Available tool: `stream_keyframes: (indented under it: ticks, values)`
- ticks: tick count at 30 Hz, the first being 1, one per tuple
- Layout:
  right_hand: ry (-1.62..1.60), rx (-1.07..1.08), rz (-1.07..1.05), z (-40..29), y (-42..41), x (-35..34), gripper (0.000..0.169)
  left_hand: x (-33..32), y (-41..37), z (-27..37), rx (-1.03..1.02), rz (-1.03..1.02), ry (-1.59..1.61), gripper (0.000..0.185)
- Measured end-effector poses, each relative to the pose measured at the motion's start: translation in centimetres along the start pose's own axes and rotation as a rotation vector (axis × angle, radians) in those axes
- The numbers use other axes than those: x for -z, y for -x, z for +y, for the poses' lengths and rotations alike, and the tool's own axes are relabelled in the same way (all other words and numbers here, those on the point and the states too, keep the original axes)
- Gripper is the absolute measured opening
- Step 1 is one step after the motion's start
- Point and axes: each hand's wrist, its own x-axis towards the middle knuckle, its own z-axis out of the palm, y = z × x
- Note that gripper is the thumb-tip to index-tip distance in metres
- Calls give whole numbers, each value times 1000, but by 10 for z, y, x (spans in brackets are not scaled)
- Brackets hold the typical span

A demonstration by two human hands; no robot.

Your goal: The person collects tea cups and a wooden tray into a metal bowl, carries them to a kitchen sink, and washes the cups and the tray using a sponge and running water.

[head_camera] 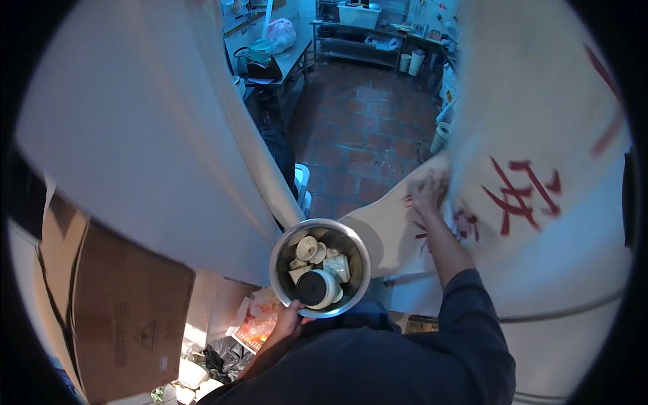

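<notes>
My left hand (291, 319) grips the near-left rim of a round stainless steel bowl (363, 263). Inside lie several small white dishes and cups (307, 248), a pale patterned cup (336, 268) and a white jar with a black top or base (312, 288). To the right, my right hand (429, 192) reaches forward against a white cloth curtain (531, 263) with red brushed characters. Its fingers are blurred and look spread on the cloth, which is pushed to the right. The other curtain panel (152, 152) hangs on the left.
Past the curtain gap, a red tiled floor (362, 136) leads to metal shelving (354, 48). A steel table (293, 58) with a bag (263, 68) stands left; buckets (441, 134) stand right. Nearby at left are a cardboard box (131, 309) and a black plastic bag (230, 357).
</notes>
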Motion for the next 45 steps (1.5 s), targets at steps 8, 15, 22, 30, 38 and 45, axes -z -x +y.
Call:
stream_keyframes:
  ticks: [8,15,22,30,38,45]
  values:
    - [331,-832,-372,100,-188,-100,87,-144,-217,65,-70,58,-59,32]
    - [45,-1123,-613,156,-335,-200,62,-267,-407,172,-50,210,-31,55]
    - [-241,-717,-585,240,-473,-402,47,-392,-635,292,-85,65,-100,49]
    - [-417,-867,-658,274,-561,-502,48,-631,-925,394,82,-207,-410,36]
    - [-579,-1151,-450,366,-661,-606,39,-947,-1155,395,232,-457,-586,32]
    - [-800,-1256,-274,487,-828,-705,32,-1190,-1303,321,433,-458,-524,34]
